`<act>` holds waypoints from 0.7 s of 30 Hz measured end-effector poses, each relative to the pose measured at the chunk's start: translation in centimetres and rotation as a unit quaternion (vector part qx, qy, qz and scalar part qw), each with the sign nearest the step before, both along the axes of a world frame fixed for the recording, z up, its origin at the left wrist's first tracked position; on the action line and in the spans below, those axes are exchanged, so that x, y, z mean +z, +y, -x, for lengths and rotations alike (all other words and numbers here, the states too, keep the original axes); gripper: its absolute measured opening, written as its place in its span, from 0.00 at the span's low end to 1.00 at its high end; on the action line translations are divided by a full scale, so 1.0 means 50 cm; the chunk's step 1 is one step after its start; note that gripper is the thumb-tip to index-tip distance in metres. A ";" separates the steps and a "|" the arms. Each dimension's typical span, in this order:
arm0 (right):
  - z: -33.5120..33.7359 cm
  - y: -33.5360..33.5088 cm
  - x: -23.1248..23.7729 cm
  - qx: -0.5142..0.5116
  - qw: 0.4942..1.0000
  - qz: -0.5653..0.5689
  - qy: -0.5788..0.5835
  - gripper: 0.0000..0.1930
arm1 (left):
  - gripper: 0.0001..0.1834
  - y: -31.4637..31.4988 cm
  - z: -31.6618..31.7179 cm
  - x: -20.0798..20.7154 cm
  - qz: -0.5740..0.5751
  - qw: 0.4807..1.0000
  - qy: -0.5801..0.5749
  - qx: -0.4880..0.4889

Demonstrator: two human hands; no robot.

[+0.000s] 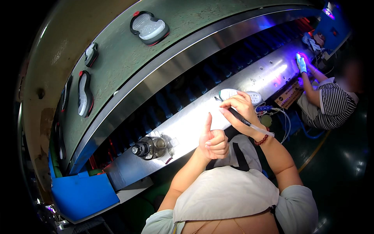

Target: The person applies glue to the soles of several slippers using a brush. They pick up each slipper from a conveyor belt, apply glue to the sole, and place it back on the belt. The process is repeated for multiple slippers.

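My right hand (241,111) grips a slim black pen-shaped tool (238,116) with a clear tail end. The tool's tip points up and left over the metal bench (202,113). Behind those fingers lies a pale shoe sole (255,97), partly hidden by the hand; its rim looks greenish. My left hand (214,143) is raised over the bench's near edge, fingers curled in and thumb pointing up, and nothing shows in it. To its left stands a glass jar (159,145) with a black-topped container (141,149) beside it.
A green conveyor belt (117,50) curves past beyond the bench, carrying several grey-and-white soles (150,29) with red parts. At the right, a co-worker in a striped top (338,102) works with a gloved hand (301,63) under violet light. A blue panel (83,197) stands lower left.
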State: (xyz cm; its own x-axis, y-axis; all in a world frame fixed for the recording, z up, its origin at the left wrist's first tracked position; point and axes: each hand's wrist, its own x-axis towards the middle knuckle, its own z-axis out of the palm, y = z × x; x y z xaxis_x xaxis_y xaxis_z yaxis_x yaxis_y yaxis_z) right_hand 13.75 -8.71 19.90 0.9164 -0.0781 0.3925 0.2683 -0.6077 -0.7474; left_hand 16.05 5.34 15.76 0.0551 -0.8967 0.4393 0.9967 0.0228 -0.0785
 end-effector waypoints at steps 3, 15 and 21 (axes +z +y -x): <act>0.000 0.004 -0.004 0.036 0.999 -0.037 0.011 0.03 | 0.39 0.000 0.000 0.000 0.017 1.000 0.003 -0.003; 0.001 0.016 -0.013 0.056 0.997 -0.053 0.021 0.02 | 0.38 0.000 0.004 0.002 -0.004 1.000 -0.019 -0.002; 0.003 0.010 -0.008 0.059 0.998 -0.015 0.003 0.03 | 0.39 0.003 0.004 -0.007 -0.003 1.000 -0.007 -0.023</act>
State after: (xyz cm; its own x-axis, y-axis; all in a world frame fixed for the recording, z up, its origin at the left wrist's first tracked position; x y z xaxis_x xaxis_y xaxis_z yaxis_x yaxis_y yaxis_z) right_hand 13.59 -8.22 19.51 0.9226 0.0195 0.3853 0.3320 -0.5488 -0.7672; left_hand 15.86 5.48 15.42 0.0084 -0.9008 0.4342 0.9976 -0.0222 -0.0655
